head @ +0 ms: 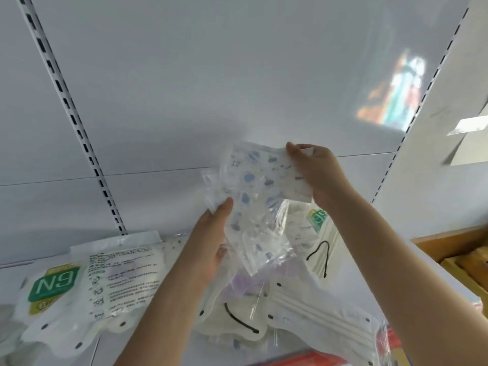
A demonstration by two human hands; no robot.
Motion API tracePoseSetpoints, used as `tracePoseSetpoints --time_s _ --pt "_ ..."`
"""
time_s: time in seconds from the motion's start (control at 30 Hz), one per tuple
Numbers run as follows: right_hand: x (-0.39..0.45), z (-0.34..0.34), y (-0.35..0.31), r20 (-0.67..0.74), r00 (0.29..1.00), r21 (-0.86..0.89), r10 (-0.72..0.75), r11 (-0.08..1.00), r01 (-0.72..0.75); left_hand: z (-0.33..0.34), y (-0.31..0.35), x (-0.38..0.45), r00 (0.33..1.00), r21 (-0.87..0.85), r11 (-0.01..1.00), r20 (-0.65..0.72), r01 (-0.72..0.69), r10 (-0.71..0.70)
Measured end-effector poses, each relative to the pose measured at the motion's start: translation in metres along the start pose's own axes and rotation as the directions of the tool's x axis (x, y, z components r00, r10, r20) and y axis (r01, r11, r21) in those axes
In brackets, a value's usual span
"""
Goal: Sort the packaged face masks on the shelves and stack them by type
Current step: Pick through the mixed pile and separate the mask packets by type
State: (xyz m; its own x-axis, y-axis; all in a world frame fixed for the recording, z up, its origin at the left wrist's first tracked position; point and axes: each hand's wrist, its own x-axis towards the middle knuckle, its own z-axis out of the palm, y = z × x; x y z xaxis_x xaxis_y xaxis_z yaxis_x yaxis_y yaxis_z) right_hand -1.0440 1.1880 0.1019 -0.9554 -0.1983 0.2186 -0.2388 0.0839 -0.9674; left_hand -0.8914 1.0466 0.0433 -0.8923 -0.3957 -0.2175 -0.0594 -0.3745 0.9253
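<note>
Both hands hold up clear packets of white masks printed with blue spots (257, 186) in front of the shelf's back wall. My right hand (317, 173) pinches the top right corner of the upper packet. My left hand (211, 241) grips the lower packets from the left side. Below them on the white shelf (343, 276) lies a loose heap: a white N9-type mask packet with a green label (87, 286) at the left, white cup-shaped masks with black straps (237, 320) in the middle, and a white ribbed mask packet (324, 318) at the right.
A slotted upright rail (79, 133) runs down the back wall at the left and another (412, 120) at the right. A wooden box (459, 249) stands past the shelf's right edge. A second green-labelled packet (317, 220) lies behind the held packets.
</note>
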Motion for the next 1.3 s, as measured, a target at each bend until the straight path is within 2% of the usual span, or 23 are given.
tracePoseSetpoints --time_s 0.1,0.17,0.27,0.4,0.47,0.53,0.57,0.63,0.7,0.73,0.8,0.83,0.9,0.93,0.97,1.03,1.07,1.17,1.2,1.3 --pt "-0.013 0.034 0.017 0.025 1.000 -0.077 -0.008 0.997 0.010 0.010 -0.005 -0.011 0.966 -0.115 0.987 0.245 0.109 -0.078" --pt "-0.023 0.049 0.028 0.022 1.000 -0.098 0.021 0.995 -0.019 0.012 -0.014 -0.010 0.954 -0.139 0.984 0.293 0.113 -0.068" --pt "-0.031 0.056 0.035 0.005 1.000 -0.086 0.017 0.996 -0.016 0.006 -0.025 -0.005 0.978 -0.216 0.968 0.189 0.129 -0.089" --pt "-0.026 0.034 0.026 -0.256 0.966 0.080 0.020 0.997 0.001 -0.007 -0.029 -0.007 0.993 -0.235 0.965 0.037 0.113 -0.108" --pt "-0.033 0.024 0.024 -0.331 0.943 0.061 0.035 0.998 -0.015 -0.012 -0.029 -0.011 0.996 -0.212 0.974 -0.014 0.078 -0.083" --pt "-0.051 0.028 0.026 -0.323 0.946 -0.055 0.000 0.998 -0.018 -0.013 -0.029 -0.017 0.999 -0.247 0.968 0.001 0.043 -0.044" --pt "-0.064 0.035 0.029 -0.266 0.963 -0.131 -0.037 0.991 0.002 -0.014 -0.027 -0.021 0.999 -0.291 0.956 0.037 0.047 -0.038" --pt "-0.088 0.055 0.040 -0.033 0.994 -0.252 -0.105 0.963 0.094 -0.018 -0.026 -0.026 0.996 -0.343 0.937 0.086 0.063 -0.036" --pt "-0.102 0.064 0.053 0.164 0.981 -0.327 -0.104 0.932 0.153 -0.026 -0.028 -0.023 1.000 -0.306 0.952 0.007 0.009 -0.007" --pt "-0.100 0.060 0.058 0.177 0.979 -0.345 -0.104 0.925 0.161 -0.032 -0.029 -0.021 0.997 -0.271 0.962 -0.082 -0.017 -0.005" --pt "-0.082 0.034 0.068 0.087 0.989 -0.463 -0.122 0.874 0.148 -0.050 -0.029 -0.018 0.968 -0.235 0.972 -0.248 -0.015 -0.045" --pt "-0.067 0.017 0.076 0.075 0.989 -0.601 -0.131 0.785 0.149 -0.060 -0.029 -0.018 0.953 -0.221 0.975 -0.300 -0.016 -0.052" --pt "-0.039 -0.013 0.097 0.237 0.971 -0.843 0.001 0.498 0.206 -0.075 -0.028 -0.019 0.932 -0.191 0.980 -0.362 -0.050 -0.022" --pt "-0.028 -0.020 0.109 0.345 0.933 -0.873 0.097 0.399 0.282 -0.079 -0.028 -0.020 0.927 -0.177 0.982 -0.375 -0.071 0.000" --pt "-0.020 -0.021 0.120 0.446 0.880 -0.859 0.166 0.355 0.368 -0.081 -0.028 -0.022 0.925 -0.168 0.982 -0.379 -0.090 0.020" --pt "-0.010 -0.015 0.138 0.564 0.794 -0.804 0.226 0.371 0.465 -0.082 -0.028 -0.024 0.927 -0.150 0.982 -0.372 -0.111 0.048" --pt "-0.007 -0.012 0.142 0.579 0.785 -0.793 0.221 0.375 0.480 -0.082 -0.027 -0.025 0.928 -0.138 0.983 -0.368 -0.119 0.061" --pt "0.006 -0.010 0.132 0.518 0.852 -0.817 0.071 0.337 0.468 -0.081 -0.023 -0.028 0.919 -0.099 0.984 -0.381 -0.147 0.099" --pt "0.009 -0.011 0.125 0.454 0.891 -0.824 0.002 0.381 0.419 -0.082 -0.021 -0.028 0.916 -0.089 0.984 -0.387 -0.156 0.110" --pt "0.011 -0.024 0.090 0.244 0.965 -0.728 -0.100 0.638 0.250 -0.082 -0.018 -0.027 0.909 -0.084 0.980 -0.396 -0.178 0.131"
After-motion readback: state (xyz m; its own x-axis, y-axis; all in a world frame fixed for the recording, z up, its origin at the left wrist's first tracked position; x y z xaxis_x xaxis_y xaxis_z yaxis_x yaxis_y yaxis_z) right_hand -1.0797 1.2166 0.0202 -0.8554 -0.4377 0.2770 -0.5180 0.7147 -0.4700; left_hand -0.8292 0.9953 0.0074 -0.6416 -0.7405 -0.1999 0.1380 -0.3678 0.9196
